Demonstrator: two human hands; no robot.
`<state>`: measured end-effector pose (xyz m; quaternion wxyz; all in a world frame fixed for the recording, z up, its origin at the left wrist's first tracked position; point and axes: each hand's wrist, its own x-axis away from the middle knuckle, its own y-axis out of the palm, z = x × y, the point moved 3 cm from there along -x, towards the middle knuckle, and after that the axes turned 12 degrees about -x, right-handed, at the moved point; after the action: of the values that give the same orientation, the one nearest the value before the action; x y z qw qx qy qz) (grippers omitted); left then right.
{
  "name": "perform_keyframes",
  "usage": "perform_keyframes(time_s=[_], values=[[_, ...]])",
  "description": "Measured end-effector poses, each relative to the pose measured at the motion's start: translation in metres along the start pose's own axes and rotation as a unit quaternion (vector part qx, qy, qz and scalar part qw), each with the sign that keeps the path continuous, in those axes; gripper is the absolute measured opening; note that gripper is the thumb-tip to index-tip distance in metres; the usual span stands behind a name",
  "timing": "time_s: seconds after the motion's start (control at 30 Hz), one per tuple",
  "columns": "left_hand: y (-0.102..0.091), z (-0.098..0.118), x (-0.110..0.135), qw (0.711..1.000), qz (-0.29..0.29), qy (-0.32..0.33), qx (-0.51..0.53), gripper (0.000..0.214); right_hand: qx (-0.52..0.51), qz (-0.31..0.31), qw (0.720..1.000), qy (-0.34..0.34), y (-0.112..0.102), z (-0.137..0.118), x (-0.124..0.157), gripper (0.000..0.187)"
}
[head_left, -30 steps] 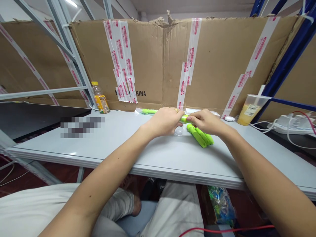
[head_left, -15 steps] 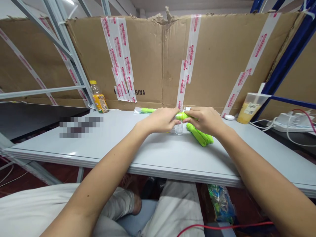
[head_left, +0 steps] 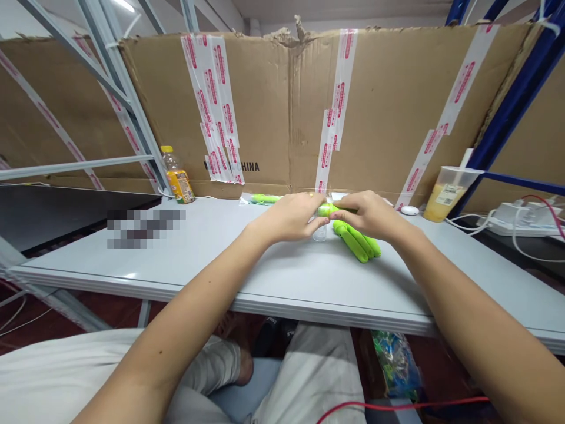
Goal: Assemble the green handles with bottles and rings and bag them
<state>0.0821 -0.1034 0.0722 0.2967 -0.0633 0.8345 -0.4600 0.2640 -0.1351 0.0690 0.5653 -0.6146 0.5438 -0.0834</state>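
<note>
Over the middle of the table, my left hand [head_left: 296, 218] and my right hand [head_left: 369, 213] face each other, both closed on a bright green stick-shaped piece [head_left: 327, 209]. A paler, clear-looking section of it shows beside my left fingers; the rest of that end is covered by the hand. My right fingers and thumb pinch the green part. Just below the hands, a small clear plastic piece [head_left: 320, 234] rests on the table. Several green handle-shaped pieces [head_left: 358, 242] lie side by side below my right hand. Behind my left hand is another green piece [head_left: 265, 198] in clear wrapping.
A bottle with a yellow cap [head_left: 179, 179] stands at the back left of the grey-white table [head_left: 282, 277]. Toward the back right are a cup of yellow drink [head_left: 445, 197], a small white case [head_left: 410, 210] and a power strip [head_left: 521, 222]. Taped cardboard [head_left: 265, 106] walls the back.
My left hand has shifted slightly right along the green piece, covering more of its clear section. My right hand has barely moved. The pieces on the table lie as before.
</note>
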Motion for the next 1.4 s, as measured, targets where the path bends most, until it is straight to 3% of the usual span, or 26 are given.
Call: perform_keyframes(time_s=[0.1, 0.2, 0.47, 0.6, 0.7, 0.77, 0.87, 0.97, 1.03, 1.1, 1.17, 1.4], values=[[-0.001, -0.002, 0.002, 0.999, -0.033, -0.025, 0.012, 0.030, 0.105, 0.038, 0.992, -0.060, 0.005, -0.005, 0.000, 0.034], [-0.002, 0.000, 0.001, 0.998, -0.014, -0.040, -0.043, 0.026, 0.132, 0.046, 0.988, -0.062, 0.004, -0.007, 0.001, 0.035], [0.007, 0.003, -0.003, 0.993, 0.024, 0.015, -0.117, 0.018, 0.043, -0.011, 0.999, 0.002, 0.005, -0.006, -0.001, 0.040], [0.007, 0.000, -0.003, 0.992, 0.044, 0.018, -0.115, 0.022, -0.017, -0.010, 1.000, 0.012, 0.005, -0.005, -0.003, 0.042], [0.004, -0.007, -0.004, 0.994, 0.065, 0.000, -0.088, 0.027, -0.097, 0.048, 0.994, 0.018, -0.011, 0.006, -0.003, 0.042], [0.004, -0.015, -0.003, 0.994, 0.089, -0.027, -0.059, 0.030, -0.123, 0.135, 0.982, 0.043, -0.030, 0.025, 0.000, 0.046], [0.005, -0.030, -0.001, 0.990, 0.121, -0.073, -0.023, 0.033, -0.055, 0.206, 0.970, 0.116, -0.051, 0.068, 0.005, 0.036], [0.009, -0.043, 0.002, 0.985, 0.130, -0.111, -0.022, 0.031, 0.022, 0.160, 0.968, 0.190, -0.050, 0.113, 0.005, 0.030], [0.010, -0.048, 0.004, 0.983, 0.129, -0.131, -0.029, 0.029, 0.067, 0.086, 0.968, 0.228, -0.037, 0.136, 0.003, 0.030], [0.011, -0.051, 0.006, 0.981, 0.128, -0.140, -0.032, 0.029, 0.105, -0.009, 0.961, 0.256, -0.021, 0.152, 0.002, 0.038], [0.012, -0.053, 0.007, 0.981, 0.127, -0.145, -0.033, 0.029, 0.133, -0.061, 0.956, 0.256, -0.007, 0.163, 0.003, 0.048], [0.014, -0.052, 0.008, 0.981, 0.115, -0.154, -0.024, 0.029, 0.160, -0.098, 0.946, 0.264, 0.006, 0.185, 0.009, 0.063]])
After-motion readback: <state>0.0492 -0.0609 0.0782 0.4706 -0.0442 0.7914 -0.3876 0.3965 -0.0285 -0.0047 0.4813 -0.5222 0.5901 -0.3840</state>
